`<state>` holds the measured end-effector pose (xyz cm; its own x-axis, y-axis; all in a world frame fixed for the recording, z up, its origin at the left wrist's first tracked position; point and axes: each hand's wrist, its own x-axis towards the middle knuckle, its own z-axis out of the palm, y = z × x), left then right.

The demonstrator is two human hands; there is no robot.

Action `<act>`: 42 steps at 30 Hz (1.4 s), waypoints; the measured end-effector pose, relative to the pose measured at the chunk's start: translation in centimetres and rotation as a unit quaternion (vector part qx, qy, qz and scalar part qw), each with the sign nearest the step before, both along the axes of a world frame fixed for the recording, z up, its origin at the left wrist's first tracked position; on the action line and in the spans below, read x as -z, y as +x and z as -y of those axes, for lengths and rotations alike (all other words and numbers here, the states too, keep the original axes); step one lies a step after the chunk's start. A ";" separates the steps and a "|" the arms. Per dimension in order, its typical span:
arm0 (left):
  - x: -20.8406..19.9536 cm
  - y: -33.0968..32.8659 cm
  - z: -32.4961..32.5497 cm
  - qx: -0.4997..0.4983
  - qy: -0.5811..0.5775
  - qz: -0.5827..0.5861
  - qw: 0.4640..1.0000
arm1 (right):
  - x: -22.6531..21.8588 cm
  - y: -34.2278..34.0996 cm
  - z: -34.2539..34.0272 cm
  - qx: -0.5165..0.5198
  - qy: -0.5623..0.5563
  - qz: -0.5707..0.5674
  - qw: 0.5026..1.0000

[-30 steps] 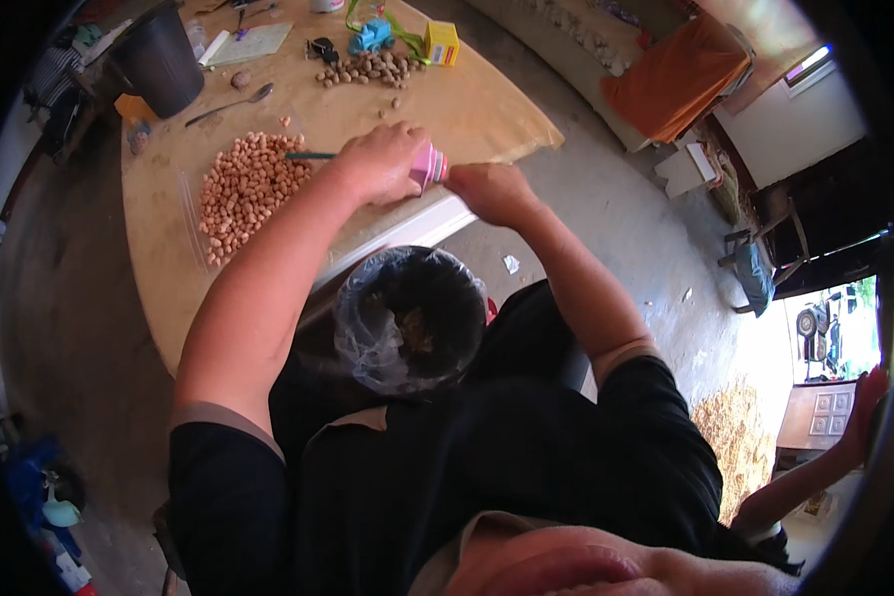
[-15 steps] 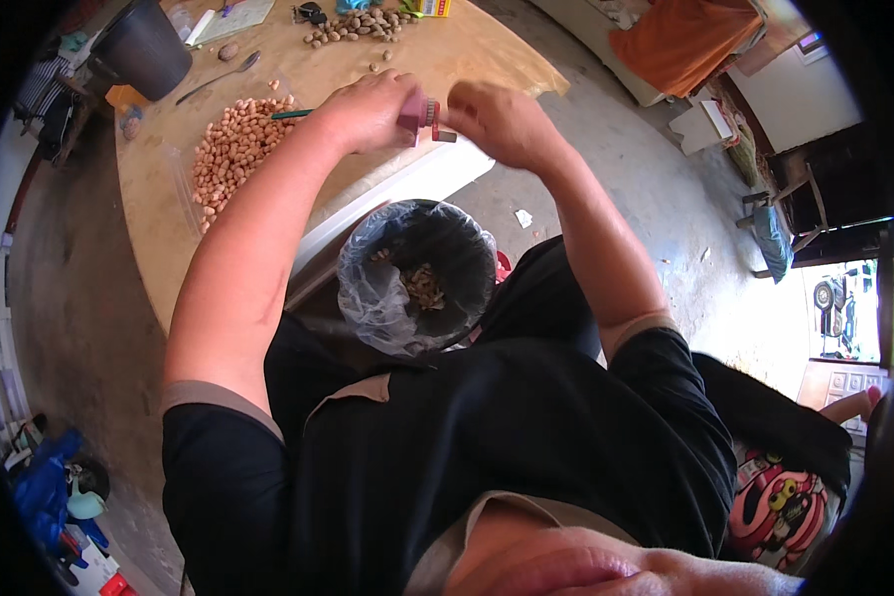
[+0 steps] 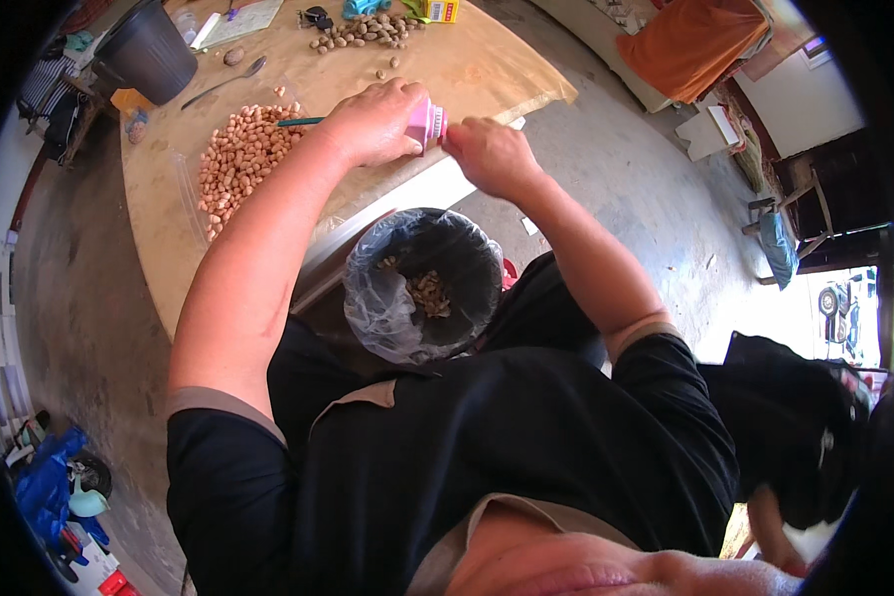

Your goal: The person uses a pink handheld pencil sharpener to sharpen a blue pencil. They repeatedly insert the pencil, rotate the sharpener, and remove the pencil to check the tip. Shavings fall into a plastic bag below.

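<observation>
My left hand (image 3: 380,121) is closed around a pink hand-crank pencil sharpener (image 3: 424,125), held over the table's near edge. From behind the left wrist a thin green pencil (image 3: 300,121) sticks out to the left; its other end is hidden by the hand. My right hand (image 3: 492,156) has its fingers closed at the sharpener's right end, on the crank, which they mostly cover. Left of my left wrist lies a heap of shelled peanuts (image 3: 230,159) in a clear shallow tray. Below my hands stands a bin (image 3: 477,260) lined with a clear bag, with shell scraps (image 3: 429,295) inside.
Across the tan-covered table (image 3: 477,60) lie brown nuts (image 3: 372,32), a spoon (image 3: 224,83), a notebook (image 3: 238,22) and a yellow box (image 3: 437,10). A dark bucket (image 3: 147,52) stands at the far left. Another person in black (image 3: 785,427) is close by my right side.
My right hand has turned round the sharpener's end and come lower, covering the crank handle that showed before. The sharpener has tilted slightly. The person at my right has shifted and now reaches lower.
</observation>
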<state>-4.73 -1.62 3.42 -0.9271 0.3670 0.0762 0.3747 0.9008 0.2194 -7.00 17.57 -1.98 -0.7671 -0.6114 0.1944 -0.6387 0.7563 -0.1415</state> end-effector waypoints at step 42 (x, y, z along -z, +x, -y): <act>0.0 -0.2 -0.4 -0.019 -0.023 0.010 1.000 | -1.7 -2.5 0.3 0.014 0.059 0.022 0.998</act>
